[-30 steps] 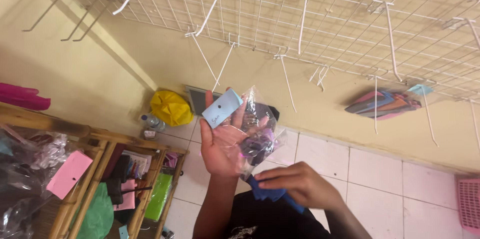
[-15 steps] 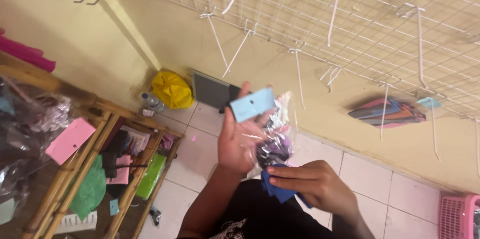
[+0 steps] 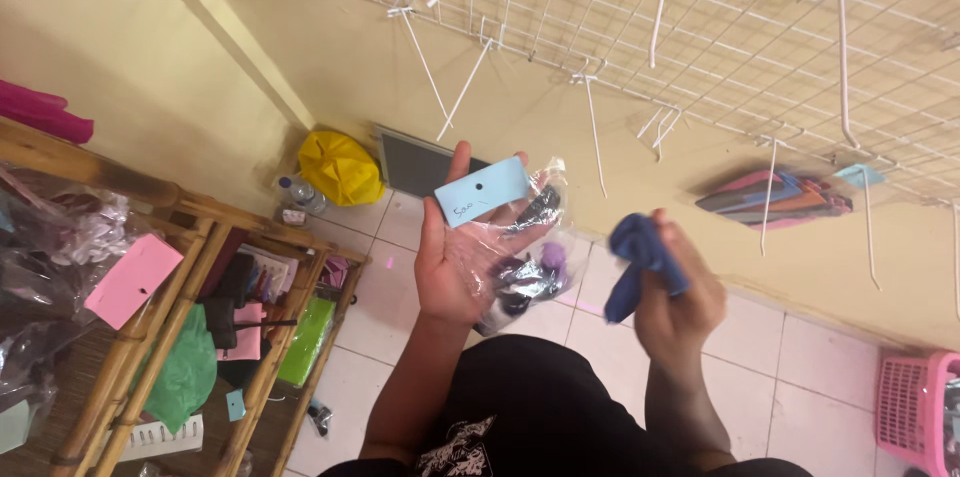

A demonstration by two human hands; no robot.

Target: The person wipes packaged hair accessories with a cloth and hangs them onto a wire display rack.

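The clear plastic packet [image 3: 520, 257] lies across the palm of the left hand [image 3: 455, 262], which is open and flat, fingers extended toward 12 o'clock. A light blue card tag [image 3: 484, 191] tops the packet; dark and purple items sit inside — their kind cannot be told through the crinkled film. At 3 o'clock from the packet, apart from it, the right hand [image 3: 680, 302] is closed around a bunched blue cloth [image 3: 640, 257]. At 12 o'clock a white wire grid [image 3: 700, 27] with long hooks covers the yellow wall. At 9 o'clock stands a bamboo shelf [image 3: 200, 287] bearing a pink card [image 3: 133, 280]. A yellow bag [image 3: 340, 167] lies at 10 o'clock — a pink basket [image 3: 915, 412] at 4 o'clock.
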